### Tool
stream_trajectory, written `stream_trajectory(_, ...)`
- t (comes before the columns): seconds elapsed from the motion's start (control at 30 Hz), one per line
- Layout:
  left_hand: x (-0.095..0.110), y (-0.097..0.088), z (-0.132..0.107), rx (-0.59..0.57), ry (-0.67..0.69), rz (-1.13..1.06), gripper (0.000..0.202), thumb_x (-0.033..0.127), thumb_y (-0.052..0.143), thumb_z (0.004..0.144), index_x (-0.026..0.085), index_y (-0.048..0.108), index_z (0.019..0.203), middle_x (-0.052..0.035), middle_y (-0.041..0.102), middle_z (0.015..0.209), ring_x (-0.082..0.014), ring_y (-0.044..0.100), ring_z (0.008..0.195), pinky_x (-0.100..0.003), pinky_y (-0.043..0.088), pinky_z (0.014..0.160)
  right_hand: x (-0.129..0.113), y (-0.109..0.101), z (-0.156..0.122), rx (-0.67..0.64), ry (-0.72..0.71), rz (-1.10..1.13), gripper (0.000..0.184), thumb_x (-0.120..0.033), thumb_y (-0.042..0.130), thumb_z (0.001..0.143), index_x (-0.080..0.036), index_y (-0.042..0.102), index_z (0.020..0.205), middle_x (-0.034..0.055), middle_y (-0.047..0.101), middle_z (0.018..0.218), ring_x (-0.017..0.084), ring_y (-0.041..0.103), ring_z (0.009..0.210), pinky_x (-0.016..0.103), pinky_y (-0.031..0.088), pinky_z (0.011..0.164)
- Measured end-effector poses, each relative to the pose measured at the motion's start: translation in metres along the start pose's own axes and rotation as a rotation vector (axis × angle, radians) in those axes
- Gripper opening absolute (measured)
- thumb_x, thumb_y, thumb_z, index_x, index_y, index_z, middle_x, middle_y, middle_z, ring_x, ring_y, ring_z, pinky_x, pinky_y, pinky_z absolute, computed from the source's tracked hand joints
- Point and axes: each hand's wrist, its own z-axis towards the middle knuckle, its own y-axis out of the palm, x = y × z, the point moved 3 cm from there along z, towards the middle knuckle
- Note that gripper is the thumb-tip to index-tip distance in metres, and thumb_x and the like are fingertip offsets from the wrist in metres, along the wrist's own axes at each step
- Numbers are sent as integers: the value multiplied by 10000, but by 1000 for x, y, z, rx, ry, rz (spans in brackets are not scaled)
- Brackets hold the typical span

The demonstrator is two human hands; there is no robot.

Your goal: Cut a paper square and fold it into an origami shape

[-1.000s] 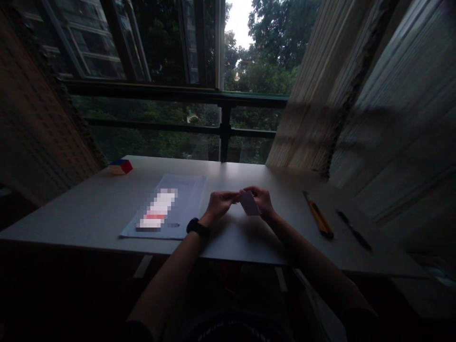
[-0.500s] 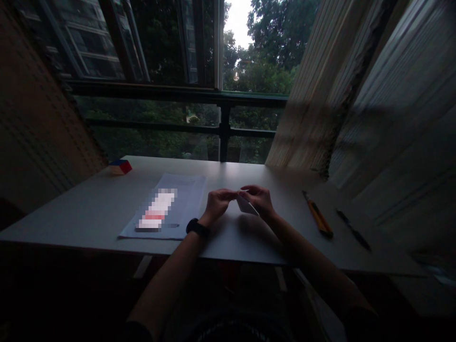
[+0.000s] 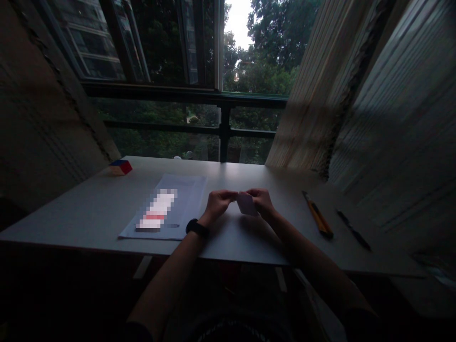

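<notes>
A small white piece of paper (image 3: 245, 204) is held just above the middle of the white table (image 3: 89, 209). My left hand (image 3: 218, 203), with a black watch on its wrist, pinches the paper's upper left corner. My right hand (image 3: 262, 201) grips its right side with curled fingers. The two hands almost meet at the paper's top edge.
A printed sheet (image 3: 167, 206) lies flat to the left of my hands. A colourful cube (image 3: 120, 166) sits at the table's far left corner. A yellow utility knife (image 3: 318, 220) and a black pen (image 3: 354, 230) lie to the right. A window railing and curtains stand behind the table.
The paper was tilted flatter half a second ago and now faces me more squarely. My hands have stayed in nearly the same place.
</notes>
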Motion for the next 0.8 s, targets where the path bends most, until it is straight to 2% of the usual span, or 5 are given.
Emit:
stream_trajectory(0.2, 0, -1, -1, 8, 0, -9, 256, 315, 737, 568, 132, 709, 746, -89, 700, 765, -219, 657, 719, -339, 539, 678, 0, 2, -1, 30, 42, 64, 316, -426, 691, 540, -114, 652, 565, 28, 599, 486, 108, 479, 414, 223, 338, 408)
stream_trajectory(0.37, -2, -3, 0, 40, 9, -38, 256, 302, 742, 555, 132, 711, 745, -88, 700, 743, -201, 652, 653, -327, 542, 630, 1, 4, -2, -26, 101, 177, 283, -376, 703, 509, -110, 664, 597, 23, 612, 510, 106, 490, 426, 222, 351, 428)
stream_trajectory(0.53, -4, -6, 2, 94, -2, -23, 216, 285, 718, 578, 144, 716, 741, -79, 700, 730, -189, 647, 647, -315, 537, 625, 3, 3, 1, -83, 71, 173, 231, -309, 670, 518, -111, 686, 637, 31, 637, 565, 118, 519, 476, 226, 374, 467)
stream_trajectory(0.67, -10, -6, 5, 75, -64, -68, 215, 250, 735, 539, 142, 716, 724, -73, 697, 690, -174, 635, 603, -302, 530, 600, 8, 1, 4, -120, 55, 178, 186, -259, 648, 492, -115, 678, 605, 18, 625, 550, 122, 525, 496, 227, 387, 484)
stream_trajectory(0.8, -12, -6, 5, 55, -109, -79, 244, 262, 748, 514, 138, 715, 721, -74, 694, 671, -176, 632, 594, -302, 528, 589, 10, 1, 5, -159, 33, 100, 193, -280, 618, 516, -111, 673, 590, 7, 598, 510, 110, 497, 459, 222, 368, 459)
